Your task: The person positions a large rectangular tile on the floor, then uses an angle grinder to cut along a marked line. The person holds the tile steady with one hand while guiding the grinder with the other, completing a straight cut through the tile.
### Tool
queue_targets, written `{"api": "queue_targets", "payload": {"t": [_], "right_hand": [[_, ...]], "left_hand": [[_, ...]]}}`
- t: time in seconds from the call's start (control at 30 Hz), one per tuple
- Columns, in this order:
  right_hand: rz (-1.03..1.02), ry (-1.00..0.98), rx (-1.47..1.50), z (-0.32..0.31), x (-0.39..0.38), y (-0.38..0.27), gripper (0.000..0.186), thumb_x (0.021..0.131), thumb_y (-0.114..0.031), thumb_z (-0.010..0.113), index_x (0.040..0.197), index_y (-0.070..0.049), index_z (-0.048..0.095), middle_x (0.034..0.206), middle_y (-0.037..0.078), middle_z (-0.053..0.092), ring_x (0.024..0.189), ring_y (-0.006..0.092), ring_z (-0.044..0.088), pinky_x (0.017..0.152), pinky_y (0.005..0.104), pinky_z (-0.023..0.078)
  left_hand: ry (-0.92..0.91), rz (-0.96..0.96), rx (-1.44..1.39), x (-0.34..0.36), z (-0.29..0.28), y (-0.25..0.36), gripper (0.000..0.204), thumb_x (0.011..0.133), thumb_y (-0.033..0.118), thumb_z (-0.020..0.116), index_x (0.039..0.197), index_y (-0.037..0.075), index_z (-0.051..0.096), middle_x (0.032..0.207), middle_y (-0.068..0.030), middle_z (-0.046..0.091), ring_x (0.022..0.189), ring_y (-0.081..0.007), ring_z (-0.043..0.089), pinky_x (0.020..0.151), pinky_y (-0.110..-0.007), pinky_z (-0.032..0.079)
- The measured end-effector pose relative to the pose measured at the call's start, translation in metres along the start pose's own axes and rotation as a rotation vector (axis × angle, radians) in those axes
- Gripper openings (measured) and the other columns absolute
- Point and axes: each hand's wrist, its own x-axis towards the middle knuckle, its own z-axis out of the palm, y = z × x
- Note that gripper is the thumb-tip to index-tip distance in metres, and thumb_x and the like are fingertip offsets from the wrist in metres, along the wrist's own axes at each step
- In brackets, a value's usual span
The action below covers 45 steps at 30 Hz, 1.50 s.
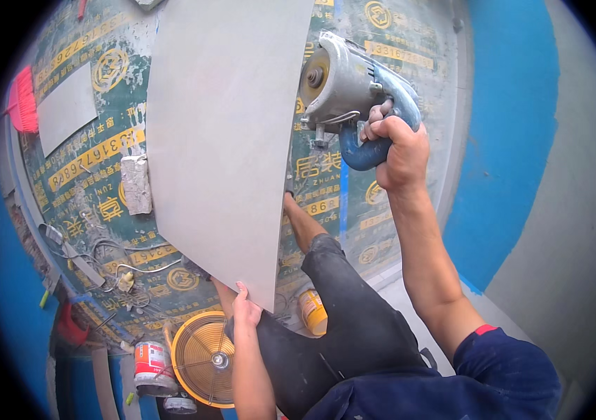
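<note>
A large light-grey tile [221, 133] stands on its edge in front of me, its lower corner near my knees. My left hand [246, 309] grips the bottom edge of this tile, with a finger or thumb showing on its face. Raised at the right, my right hand [404, 148] is closed around the blue handle of a handheld tile saw [357, 91]. The saw has a metal guard, and its round blade side faces the tile's right edge. From this view I cannot tell whether the blade touches the tile or is turning.
Printed green protective sheeting [105, 168] covers the floor. A white block [136, 185] lies beside the tile, with a tile offcut [67, 108] and pink broom [24, 100] farther left. Near my legs are a yellow fan [203, 357], a red-and-white can [154, 367], a yellow tub [313, 313] and loose cables [137, 268].
</note>
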Motion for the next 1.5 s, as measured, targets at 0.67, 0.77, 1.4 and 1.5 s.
{"api": "queue_targets", "payload": {"t": [0.67,0.77,1.4,1.5], "right_hand": [[0.029,-0.046,0.060,-0.003,-0.010,-0.011,0.021,0.072,0.008,0.053,0.089,-0.004,0.052,0.074,0.005,0.054,0.062,0.0162,0.049,0.063,0.0323,0.044],[0.038,-0.055,0.054,-0.006,-0.023,-0.013,0.021,0.072,0.007,0.053,0.090,-0.004,0.052,0.074,0.005,0.054,0.063,0.0161,0.050,0.063,0.0322,0.044],[0.027,-0.065,0.053,-0.018,-0.052,-0.024,0.022,0.071,0.006,0.054,0.090,-0.004,0.052,0.074,0.006,0.054,0.062,0.0168,0.050,0.063,0.0324,0.044],[0.032,-0.056,0.053,-0.017,-0.053,-0.025,0.022,0.070,0.007,0.053,0.090,-0.004,0.052,0.074,0.006,0.054,0.062,0.0169,0.050,0.063,0.0327,0.044]], "left_hand": [[-0.041,0.000,0.118,0.000,-0.011,-0.006,0.059,0.101,0.044,0.050,0.143,0.004,0.039,0.142,-0.0090,0.050,0.130,-0.0278,0.050,0.107,-0.049,0.042],[-0.041,0.009,0.126,-0.007,-0.019,-0.013,0.060,0.101,0.045,0.050,0.143,0.004,0.040,0.142,-0.0089,0.051,0.130,-0.0275,0.050,0.107,-0.049,0.042],[-0.086,0.009,0.099,-0.012,-0.029,-0.023,0.059,0.102,0.044,0.049,0.143,0.003,0.039,0.142,-0.0098,0.049,0.131,-0.0290,0.048,0.106,-0.050,0.042],[-0.095,0.003,0.104,-0.009,-0.031,-0.024,0.058,0.102,0.044,0.049,0.143,0.004,0.039,0.142,-0.0095,0.050,0.131,-0.0288,0.049,0.106,-0.050,0.042]]}}
